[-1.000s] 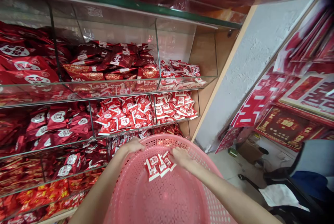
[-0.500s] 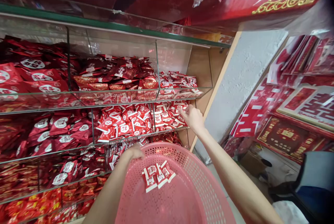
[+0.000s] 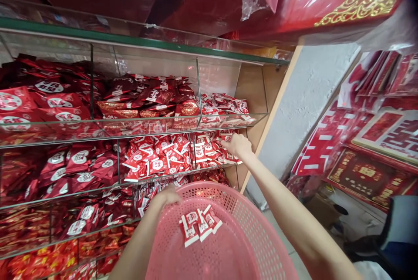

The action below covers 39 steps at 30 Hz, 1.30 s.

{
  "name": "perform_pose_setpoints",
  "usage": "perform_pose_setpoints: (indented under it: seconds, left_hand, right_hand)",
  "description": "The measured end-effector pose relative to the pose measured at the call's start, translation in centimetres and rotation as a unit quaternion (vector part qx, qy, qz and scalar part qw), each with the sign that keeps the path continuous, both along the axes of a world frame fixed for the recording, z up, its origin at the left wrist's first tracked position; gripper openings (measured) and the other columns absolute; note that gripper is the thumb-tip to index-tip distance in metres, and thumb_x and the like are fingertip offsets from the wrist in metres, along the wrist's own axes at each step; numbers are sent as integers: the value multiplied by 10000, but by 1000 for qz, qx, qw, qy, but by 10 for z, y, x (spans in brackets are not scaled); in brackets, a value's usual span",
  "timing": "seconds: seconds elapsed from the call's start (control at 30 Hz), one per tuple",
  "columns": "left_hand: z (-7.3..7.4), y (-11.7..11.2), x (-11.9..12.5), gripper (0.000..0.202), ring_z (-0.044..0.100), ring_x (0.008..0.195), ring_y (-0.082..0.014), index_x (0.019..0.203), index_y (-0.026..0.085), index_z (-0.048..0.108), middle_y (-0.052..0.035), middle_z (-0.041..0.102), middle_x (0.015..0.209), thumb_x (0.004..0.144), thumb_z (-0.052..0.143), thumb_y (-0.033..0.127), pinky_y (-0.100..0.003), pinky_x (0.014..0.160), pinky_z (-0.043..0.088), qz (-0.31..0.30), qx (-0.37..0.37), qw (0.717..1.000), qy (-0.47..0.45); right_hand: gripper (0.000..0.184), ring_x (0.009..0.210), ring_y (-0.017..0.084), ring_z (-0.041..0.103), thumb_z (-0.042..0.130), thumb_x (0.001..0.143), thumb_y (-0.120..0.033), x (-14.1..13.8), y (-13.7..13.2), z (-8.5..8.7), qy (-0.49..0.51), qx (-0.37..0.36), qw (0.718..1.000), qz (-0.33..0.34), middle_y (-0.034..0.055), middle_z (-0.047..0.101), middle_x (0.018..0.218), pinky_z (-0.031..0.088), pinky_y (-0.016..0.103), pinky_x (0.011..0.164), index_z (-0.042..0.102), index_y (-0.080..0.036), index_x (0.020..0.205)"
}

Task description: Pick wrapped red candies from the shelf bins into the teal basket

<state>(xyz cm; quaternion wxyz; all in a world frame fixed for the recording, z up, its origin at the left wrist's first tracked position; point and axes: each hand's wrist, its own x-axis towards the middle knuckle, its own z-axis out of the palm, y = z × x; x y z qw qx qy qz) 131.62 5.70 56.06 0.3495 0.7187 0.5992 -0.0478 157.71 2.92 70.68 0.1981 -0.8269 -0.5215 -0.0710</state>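
Observation:
A pink perforated plastic basket (image 3: 266, 227) is tilted toward the shelves in front of me. My left hand (image 3: 169, 196) is closed over its left rim. Several small red-and-white wrapped candies (image 3: 192, 227) lie together on the basket floor. My right hand (image 3: 239, 146) reaches into the right-hand compartment of a middle shelf, fingers bent and pinched on a wrapped candy at the edge of the pile; the fingertips partly hide it. More red-and-white candy packets (image 3: 204, 149) fill that compartment around the hand.
Glass dividers (image 3: 193, 149) and a glass shelf edge (image 3: 176, 133) frame the compartments. Larger red packets (image 3: 78, 158) fill the bins to the left. A wooden side panel (image 3: 272, 106) stands by my right arm. Red decorations (image 3: 369, 171) and a chair (image 3: 392, 232) are at right.
The view has tilted slightly, so shelves and basket sit a little lower. My right fingers have drawn in at the candy pile. My left hand stays on the basket rim.

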Motion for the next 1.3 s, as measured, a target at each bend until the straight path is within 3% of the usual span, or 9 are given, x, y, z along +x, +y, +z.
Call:
perform_pose_setpoints:
  seconds: [0.2,0.3,0.4,0.5,0.67,0.83,1.1,1.2,1.3]
  left_hand:
    - [-3,0,-1,283,589,794,-165,1058,150,543,-64,593,997,815,523,293,-355,663,497,3,-16,1000,0]
    - [-3,-1,-1,305,587,823,-176,1084,155,531,-70,585,1028,815,522,296,-370,684,495,6,-24,1000,-4]
    - [-3,-2,1,289,587,819,-177,1060,150,546,-65,588,1019,812,525,297,-363,675,496,6,-34,999,-14]
    - [-3,-3,1,276,589,797,-170,1041,147,556,-59,592,1003,811,528,296,-344,650,500,8,-35,999,-30]
    - [-4,-4,-1,292,588,805,-171,1066,151,544,-66,586,1023,814,524,297,-349,655,500,23,-26,998,-46]
    - [-6,-4,-2,270,590,755,-154,1040,146,551,-55,597,973,816,521,295,-325,619,501,32,-19,998,-55]
    - [-7,-5,-1,262,590,775,-162,1022,143,562,-55,599,977,811,528,294,-336,638,500,14,-15,999,-50]
    - [-6,-5,1,246,589,733,-147,1003,139,565,-47,604,938,814,526,291,-316,608,500,18,-11,998,-53]
    - [-5,-6,3,252,588,718,-140,1016,142,557,-48,602,934,818,519,293,-308,594,500,28,-6,998,-61]
  right_hand:
    - [484,761,256,593,439,736,-551,4,-38,2,-16,37,998,38,163,637,831,399,320,610,618,-124,881]
    - [405,616,182,542,432,756,-523,-12,-68,-4,8,77,990,115,85,607,669,343,275,542,594,-153,780]
    - [358,529,115,469,436,773,-499,-38,-91,-26,91,57,957,270,16,568,596,300,236,494,565,-170,722]
    - [279,537,94,473,474,759,-433,-61,-93,-66,149,-39,917,368,-10,583,621,290,212,485,566,-172,720]
    - [246,674,174,582,517,701,-374,-75,-81,-137,62,-226,933,274,65,645,734,339,238,529,607,-149,744]
    - [314,858,242,611,509,727,-401,-77,-83,-168,23,-292,933,209,139,648,949,418,287,646,635,-151,869]
    - [333,915,230,602,470,798,-393,-85,-88,-163,17,-265,950,165,138,641,978,424,291,706,621,-154,975]
    - [326,882,237,606,465,802,-408,-89,-94,-145,1,-239,954,184,138,647,946,416,298,680,629,-160,936]
    - [356,780,223,612,422,820,-458,-86,-100,-112,2,-175,959,223,113,659,815,387,279,608,639,-176,803]
